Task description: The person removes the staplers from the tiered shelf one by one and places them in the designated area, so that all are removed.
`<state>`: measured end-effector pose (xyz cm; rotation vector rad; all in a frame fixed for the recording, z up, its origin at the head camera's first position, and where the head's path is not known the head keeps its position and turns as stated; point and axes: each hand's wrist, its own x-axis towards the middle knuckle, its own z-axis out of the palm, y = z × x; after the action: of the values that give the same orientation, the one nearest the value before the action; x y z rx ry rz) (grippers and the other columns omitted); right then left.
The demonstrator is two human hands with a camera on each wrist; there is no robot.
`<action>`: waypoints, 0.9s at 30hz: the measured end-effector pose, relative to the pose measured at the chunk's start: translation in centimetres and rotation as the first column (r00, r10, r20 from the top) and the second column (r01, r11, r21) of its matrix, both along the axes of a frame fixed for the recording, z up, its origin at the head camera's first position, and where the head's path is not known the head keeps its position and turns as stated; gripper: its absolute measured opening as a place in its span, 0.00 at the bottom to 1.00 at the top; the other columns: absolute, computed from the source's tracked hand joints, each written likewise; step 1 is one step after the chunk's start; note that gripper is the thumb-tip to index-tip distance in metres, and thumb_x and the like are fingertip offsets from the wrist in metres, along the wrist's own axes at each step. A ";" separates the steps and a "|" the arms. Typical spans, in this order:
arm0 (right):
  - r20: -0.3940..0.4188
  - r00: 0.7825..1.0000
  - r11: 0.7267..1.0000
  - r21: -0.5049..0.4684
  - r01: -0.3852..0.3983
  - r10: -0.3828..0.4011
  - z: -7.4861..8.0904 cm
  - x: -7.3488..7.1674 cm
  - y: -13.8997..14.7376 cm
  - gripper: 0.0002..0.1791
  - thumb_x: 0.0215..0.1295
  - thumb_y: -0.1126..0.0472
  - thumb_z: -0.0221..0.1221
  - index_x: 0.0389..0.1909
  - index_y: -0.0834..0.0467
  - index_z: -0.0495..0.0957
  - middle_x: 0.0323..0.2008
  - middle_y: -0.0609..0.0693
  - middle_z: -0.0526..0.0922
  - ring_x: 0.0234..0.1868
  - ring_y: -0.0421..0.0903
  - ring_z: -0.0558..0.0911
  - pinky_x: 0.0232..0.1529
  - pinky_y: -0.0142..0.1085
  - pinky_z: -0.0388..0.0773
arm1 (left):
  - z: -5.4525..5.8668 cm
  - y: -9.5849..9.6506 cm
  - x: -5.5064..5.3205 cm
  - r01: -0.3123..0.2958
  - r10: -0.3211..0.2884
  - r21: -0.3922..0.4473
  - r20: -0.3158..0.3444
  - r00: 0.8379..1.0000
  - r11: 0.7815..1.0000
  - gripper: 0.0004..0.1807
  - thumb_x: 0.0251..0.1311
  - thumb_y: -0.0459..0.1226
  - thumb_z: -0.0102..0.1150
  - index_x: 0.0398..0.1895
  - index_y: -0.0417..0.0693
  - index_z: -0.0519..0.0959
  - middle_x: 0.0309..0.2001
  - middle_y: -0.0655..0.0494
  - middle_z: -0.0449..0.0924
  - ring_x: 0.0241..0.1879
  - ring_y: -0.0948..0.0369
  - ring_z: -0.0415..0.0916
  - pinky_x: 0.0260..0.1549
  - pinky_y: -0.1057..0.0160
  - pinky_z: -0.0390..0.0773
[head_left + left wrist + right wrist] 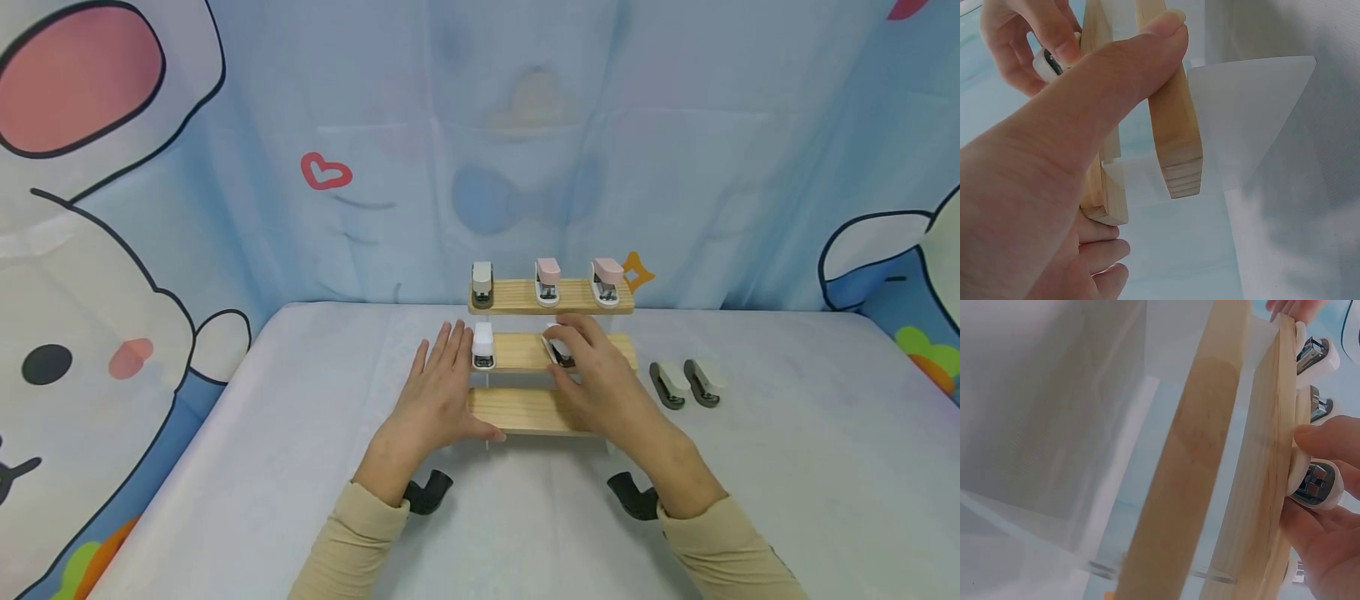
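A small three-tier wooden display stand with clear side panels stands on the table. My right hand pinches a white mini stapler between thumb and fingers, its base at the middle board. My left hand rests against the stand's left end, fingers straight, thumb on the front edge of the bottom board. Another white stapler stands at the left of the middle board. On the top board stand a white-and-grey stapler and two pink ones, a left and a right.
Two dark-and-white staplers, a nearer and a farther one, lie on the table right of the stand. Black curved pieces show beside both wrists. A patterned blue curtain hangs behind the white-covered table.
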<state>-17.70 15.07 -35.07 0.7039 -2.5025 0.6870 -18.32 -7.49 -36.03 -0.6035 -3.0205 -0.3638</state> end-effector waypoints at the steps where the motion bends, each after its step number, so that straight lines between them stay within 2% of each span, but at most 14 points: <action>1: 0.001 1.000 1.000 -0.001 -0.001 0.001 0.0 0.0 0.0 0.20 0.60 0.72 0.65 0.53 0.65 0.75 0.61 0.63 0.72 0.55 0.61 0.79 0.47 0.50 0.82 | 0.0 0.0 0.0 -0.001 0.001 0.001 0.002 1.000 1.000 0.77 0.33 0.66 0.77 0.79 0.37 0.43 0.81 0.43 0.38 0.81 0.51 0.32 0.77 0.45 0.40; 10: -0.028 0.999 1.000 -0.005 -0.023 0.023 0.6 0.3 0.4 0.19 0.58 0.74 0.65 0.52 0.66 0.76 0.60 0.64 0.74 0.58 0.62 0.78 0.49 0.51 0.82 | -0.1 0.0 0.0 -0.003 0.003 -0.006 0.000 1.000 1.000 0.77 0.32 0.66 0.77 0.79 0.37 0.43 0.80 0.43 0.39 0.81 0.50 0.34 0.77 0.45 0.41; 20: -0.083 0.996 0.999 0.010 -0.043 0.044 1.6 0.8 0.8 0.20 0.57 0.75 0.66 0.51 0.66 0.77 0.58 0.64 0.75 0.57 0.61 0.78 0.45 0.50 0.83 | 0.0 0.0 0.0 -0.009 0.009 -0.013 0.011 1.000 1.000 0.78 0.33 0.66 0.76 0.79 0.38 0.42 0.81 0.44 0.37 0.81 0.50 0.32 0.77 0.45 0.40; 27: -0.086 0.995 0.999 0.015 -0.048 0.050 2.0 1.1 1.1 0.20 0.57 0.75 0.66 0.51 0.65 0.76 0.59 0.64 0.74 0.55 0.60 0.79 0.43 0.49 0.83 | 0.1 0.1 0.0 -0.008 0.008 -0.018 0.011 1.000 1.000 0.78 0.33 0.67 0.76 0.79 0.39 0.41 0.81 0.44 0.37 0.81 0.50 0.32 0.77 0.45 0.40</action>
<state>-16.64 16.17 -33.11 0.7853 -2.4207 0.6441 -18.34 -7.44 -35.95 -0.5919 -3.0395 -0.3415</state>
